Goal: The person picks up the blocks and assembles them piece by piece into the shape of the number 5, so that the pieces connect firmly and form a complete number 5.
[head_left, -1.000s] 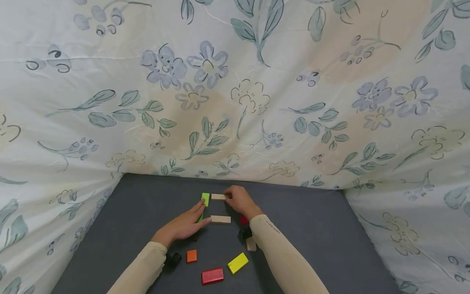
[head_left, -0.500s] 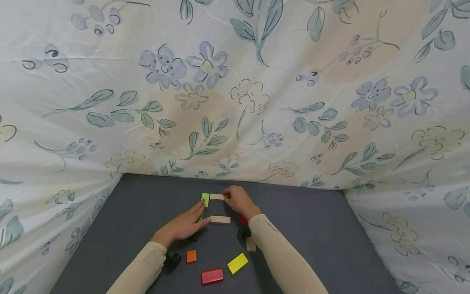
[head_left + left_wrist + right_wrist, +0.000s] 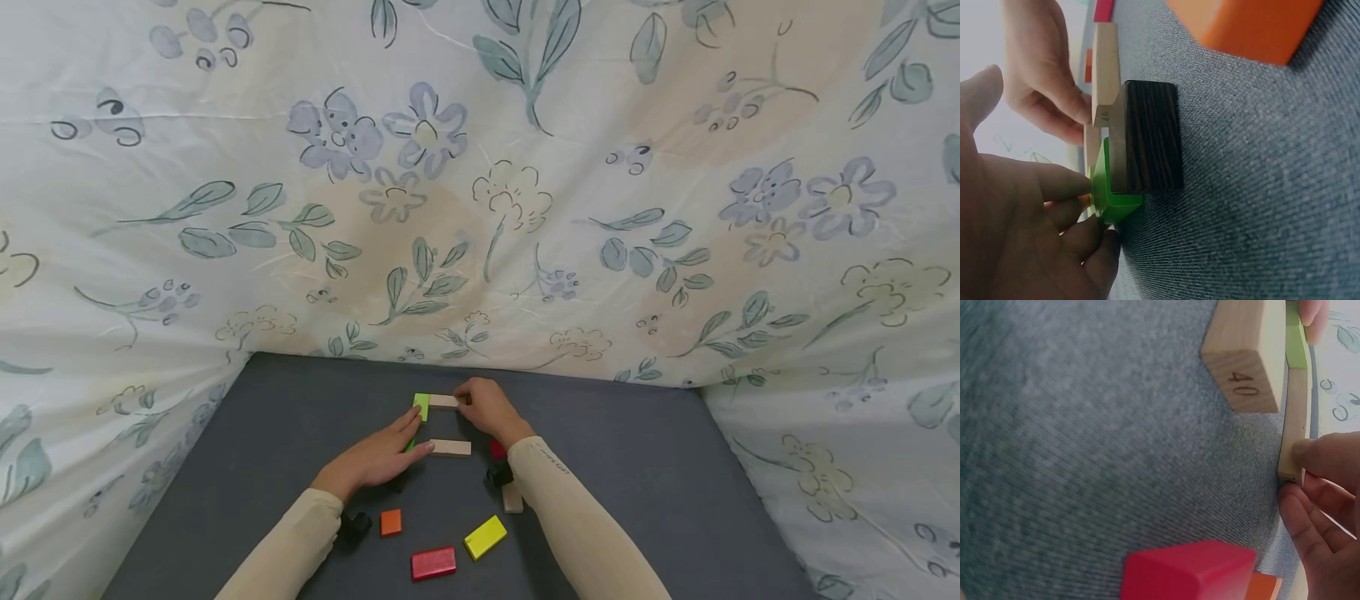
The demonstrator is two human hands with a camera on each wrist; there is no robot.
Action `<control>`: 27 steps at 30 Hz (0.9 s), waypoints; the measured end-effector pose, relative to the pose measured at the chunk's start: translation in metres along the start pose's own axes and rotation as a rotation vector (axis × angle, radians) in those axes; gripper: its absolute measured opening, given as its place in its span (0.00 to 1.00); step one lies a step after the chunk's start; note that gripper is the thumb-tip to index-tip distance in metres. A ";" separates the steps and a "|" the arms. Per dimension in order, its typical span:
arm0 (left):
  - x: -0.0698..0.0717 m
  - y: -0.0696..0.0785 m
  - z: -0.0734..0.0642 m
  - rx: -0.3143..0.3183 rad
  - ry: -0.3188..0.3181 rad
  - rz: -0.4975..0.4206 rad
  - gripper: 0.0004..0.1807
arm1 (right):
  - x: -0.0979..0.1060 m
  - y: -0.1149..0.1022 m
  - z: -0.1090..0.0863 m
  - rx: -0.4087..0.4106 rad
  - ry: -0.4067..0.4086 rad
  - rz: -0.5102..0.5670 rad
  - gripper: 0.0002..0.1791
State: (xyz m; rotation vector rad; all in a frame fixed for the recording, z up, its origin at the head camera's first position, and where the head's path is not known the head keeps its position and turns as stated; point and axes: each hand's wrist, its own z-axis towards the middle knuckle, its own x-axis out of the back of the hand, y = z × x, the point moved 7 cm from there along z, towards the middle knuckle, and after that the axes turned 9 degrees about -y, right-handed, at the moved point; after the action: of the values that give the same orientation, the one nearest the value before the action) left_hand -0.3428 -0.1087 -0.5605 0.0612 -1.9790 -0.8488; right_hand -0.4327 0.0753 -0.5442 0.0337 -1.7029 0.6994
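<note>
While the pale wooden block (image 3: 442, 401) by the surface's (image 3: 600, 483) far edge is pinched by the right hand (image 3: 491, 410), the abutting lime block (image 3: 422, 402) and the green block (image 3: 1119, 205) are touched by the left hand (image 3: 378, 457), fingers nearly straight. Also counted: two more wooden blocks (image 3: 450, 448), two red blocks (image 3: 433, 564), two orange blocks (image 3: 391, 522), one yellow block (image 3: 486, 537), one dark block (image 3: 1154, 137).

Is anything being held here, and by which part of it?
The right grip pinches the far wooden block by its right end, away from the lime green block. The left grip merely rests against the green block.
</note>
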 end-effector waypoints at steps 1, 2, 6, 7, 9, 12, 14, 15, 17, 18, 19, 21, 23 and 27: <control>0.000 0.000 0.000 -0.004 0.003 -0.002 0.48 | 0.000 0.000 0.000 -0.001 0.000 -0.003 0.14; 0.000 0.000 0.001 -0.003 0.004 -0.002 0.48 | 0.000 0.000 0.000 -0.001 0.000 -0.003 0.14; 0.000 -0.001 0.001 -0.001 0.007 -0.002 0.48 | 0.000 -0.001 0.000 0.001 0.001 0.001 0.13; 0.000 -0.001 0.001 -0.004 0.008 -0.009 0.48 | 0.001 -0.001 0.000 0.000 0.001 0.001 0.13; 0.001 -0.002 0.001 -0.004 0.007 -0.007 0.48 | 0.001 -0.001 -0.001 0.000 0.002 0.002 0.13; 0.002 -0.004 0.002 -0.003 0.005 -0.002 0.47 | 0.002 -0.002 -0.001 -0.004 0.003 0.002 0.14; 0.003 -0.004 0.002 -0.006 0.002 0.000 0.46 | 0.002 -0.003 -0.001 -0.004 0.007 0.004 0.13; 0.004 -0.004 0.002 -0.007 0.002 -0.001 0.46 | 0.003 -0.003 -0.002 -0.004 0.007 0.007 0.13; 0.006 -0.003 0.003 -0.011 0.003 -0.009 0.45 | 0.003 -0.004 -0.002 -0.003 0.006 0.012 0.13; 0.007 -0.003 0.004 -0.016 0.007 -0.010 0.44 | 0.003 -0.004 -0.002 -0.002 0.005 0.014 0.13; 0.008 -0.002 0.005 -0.020 0.009 -0.009 0.44 | 0.003 -0.004 -0.002 -0.001 0.003 0.014 0.13; 0.011 -0.002 0.007 -0.023 0.013 0.004 0.42 | 0.004 -0.004 -0.002 0.000 -0.002 0.014 0.13; 0.014 0.000 0.009 -0.035 0.014 0.029 0.41 | 0.004 -0.003 -0.002 0.002 -0.006 0.015 0.13; 0.020 0.004 0.014 -0.089 0.029 0.105 0.39 | 0.003 -0.001 -0.001 0.000 -0.011 0.017 0.14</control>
State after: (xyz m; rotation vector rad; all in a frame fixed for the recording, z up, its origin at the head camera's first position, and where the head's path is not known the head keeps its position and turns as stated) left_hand -0.3637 -0.1056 -0.5480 -0.0802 -1.8976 -0.8618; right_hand -0.4320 0.0756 -0.5408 0.0233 -1.7150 0.7131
